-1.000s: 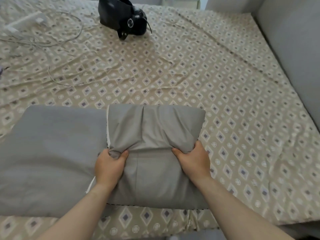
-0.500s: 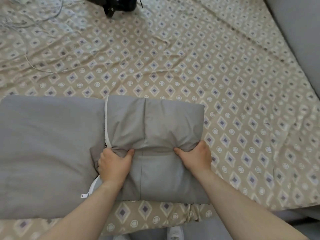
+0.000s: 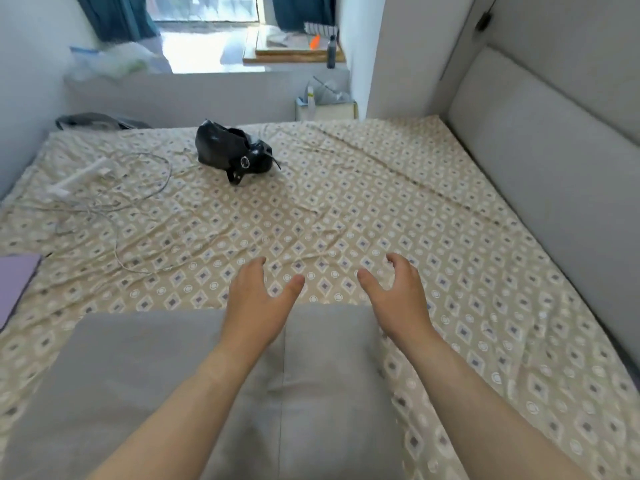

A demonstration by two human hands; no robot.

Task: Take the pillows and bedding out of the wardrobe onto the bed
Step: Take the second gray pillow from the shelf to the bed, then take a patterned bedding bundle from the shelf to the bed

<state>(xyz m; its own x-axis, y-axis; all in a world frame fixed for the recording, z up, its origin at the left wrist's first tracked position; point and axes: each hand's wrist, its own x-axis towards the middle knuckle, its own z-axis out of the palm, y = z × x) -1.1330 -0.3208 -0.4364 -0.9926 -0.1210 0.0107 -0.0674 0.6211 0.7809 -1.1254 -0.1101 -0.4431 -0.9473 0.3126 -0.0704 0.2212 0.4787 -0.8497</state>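
Two grey pillows lie side by side at the near edge of the bed (image 3: 381,202), which has a beige diamond-patterned sheet. The left pillow (image 3: 131,375) is the wider one; the right pillow (image 3: 332,382) lies against it. My left hand (image 3: 258,299) hovers above the far edge of the pillows with its fingers spread and holds nothing. My right hand (image 3: 398,299) is lifted beside it, fingers curled apart and empty. Both forearms cross over the pillows. The wardrobe is out of view.
A black bag (image 3: 232,152) sits mid-bed toward the far side. White cables and a charger (image 3: 90,178) lie at the far left. A purple item (image 3: 14,285) sits at the left edge. A grey padded headboard (image 3: 554,168) runs along the right; a window ledge lies beyond.
Both hands have let go of the right pillow and lifted off it with fingers spread. My view has tilted up, showing the far side of the bed and the window.
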